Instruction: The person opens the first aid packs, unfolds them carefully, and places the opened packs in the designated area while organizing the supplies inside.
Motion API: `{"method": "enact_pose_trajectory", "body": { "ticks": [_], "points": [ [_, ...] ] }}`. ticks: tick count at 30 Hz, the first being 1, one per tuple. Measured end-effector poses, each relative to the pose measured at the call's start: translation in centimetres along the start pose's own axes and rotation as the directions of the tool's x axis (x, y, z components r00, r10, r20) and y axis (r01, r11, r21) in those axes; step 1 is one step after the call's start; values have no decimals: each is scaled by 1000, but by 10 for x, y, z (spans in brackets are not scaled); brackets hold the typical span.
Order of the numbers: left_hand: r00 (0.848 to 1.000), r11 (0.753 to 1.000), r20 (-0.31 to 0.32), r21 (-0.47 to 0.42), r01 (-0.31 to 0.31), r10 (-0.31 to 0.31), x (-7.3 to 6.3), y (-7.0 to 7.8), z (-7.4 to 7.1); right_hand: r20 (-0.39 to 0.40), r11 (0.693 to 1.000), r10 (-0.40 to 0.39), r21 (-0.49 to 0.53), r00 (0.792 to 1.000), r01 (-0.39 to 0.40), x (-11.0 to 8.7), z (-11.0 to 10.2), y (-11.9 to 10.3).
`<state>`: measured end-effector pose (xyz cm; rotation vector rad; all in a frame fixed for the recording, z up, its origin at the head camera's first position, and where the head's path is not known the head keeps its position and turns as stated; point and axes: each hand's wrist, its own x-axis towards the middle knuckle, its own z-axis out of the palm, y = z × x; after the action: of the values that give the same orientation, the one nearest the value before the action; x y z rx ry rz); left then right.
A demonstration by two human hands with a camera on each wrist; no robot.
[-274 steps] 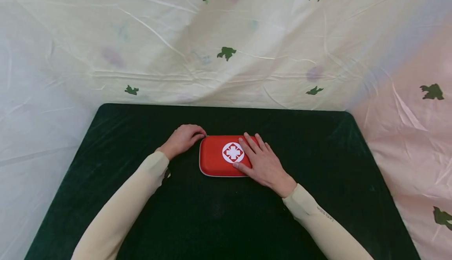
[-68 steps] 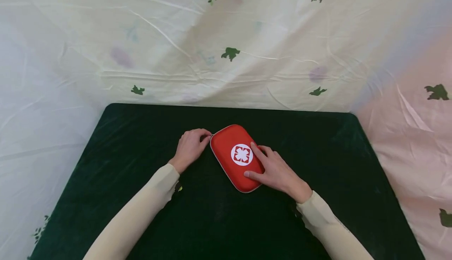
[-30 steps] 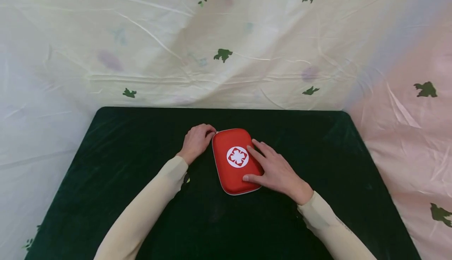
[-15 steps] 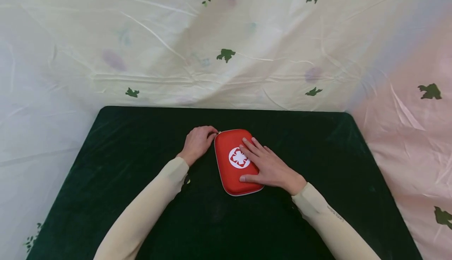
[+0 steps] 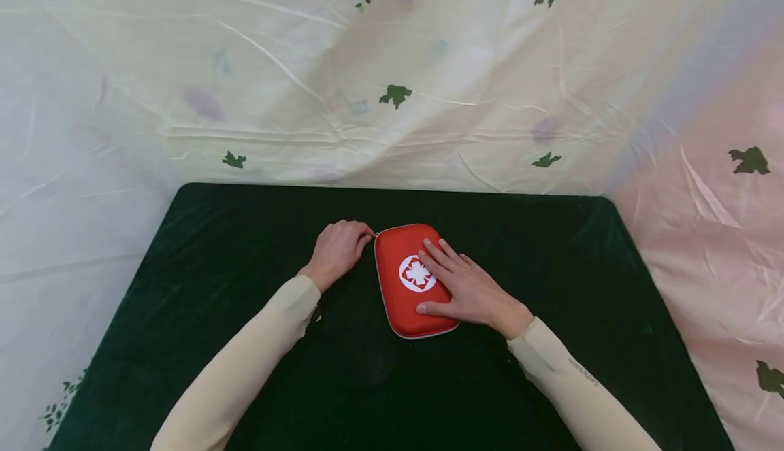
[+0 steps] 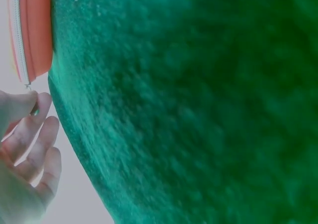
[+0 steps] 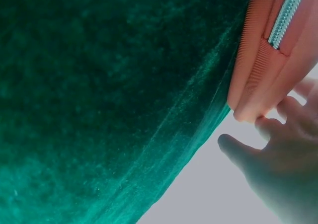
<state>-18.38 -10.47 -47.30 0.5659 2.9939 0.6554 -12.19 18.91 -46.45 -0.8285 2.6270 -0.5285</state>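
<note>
A red hard-shell first-aid case (image 5: 395, 308) with a white cross emblem (image 5: 415, 274) lies on the dark green cloth, its long side pointing away from me. At its far left corner my left hand (image 5: 337, 248) pinches the zipper pull (image 6: 35, 109) between thumb and forefinger; the other fingers curl loosely in the left wrist view. The silver zipper (image 6: 18, 40) looks closed along the stretch seen there. My right hand (image 5: 468, 291) lies with spread fingers on the case's right part, covering some of the emblem. In the right wrist view a zipper end (image 7: 275, 42) shows on the case's side.
Dark green velvety cloth (image 5: 275, 369) covers the table. Pale fabric with green leaf prints (image 5: 395, 96) hangs behind and at both sides, close to the table's far edge.
Since the oldest frame the case has turned from crosswise to nearly lengthwise. Within the last second my right hand has moved further onto it. My left hand has shifted slightly left with the pull.
</note>
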Motion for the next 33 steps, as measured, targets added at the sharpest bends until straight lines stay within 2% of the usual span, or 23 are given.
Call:
{"method": "enact_pose_trajectory", "body": {
  "ticks": [17,25,33],
  "points": [
    [997,999,76,-27,-25,27,-19,-2,-8,11,1000,15,7,1000,-16,1,-1,0],
    [995,996,90,-74,-43,50,-28,-2,-7,-11,1000,-7,15,1000,7,0,-2,-1],
    [993,994,100,-99,-54,64,-36,0,-4,-13,1000,4,14,1000,-4,-1,0,-2]
  ]
}}
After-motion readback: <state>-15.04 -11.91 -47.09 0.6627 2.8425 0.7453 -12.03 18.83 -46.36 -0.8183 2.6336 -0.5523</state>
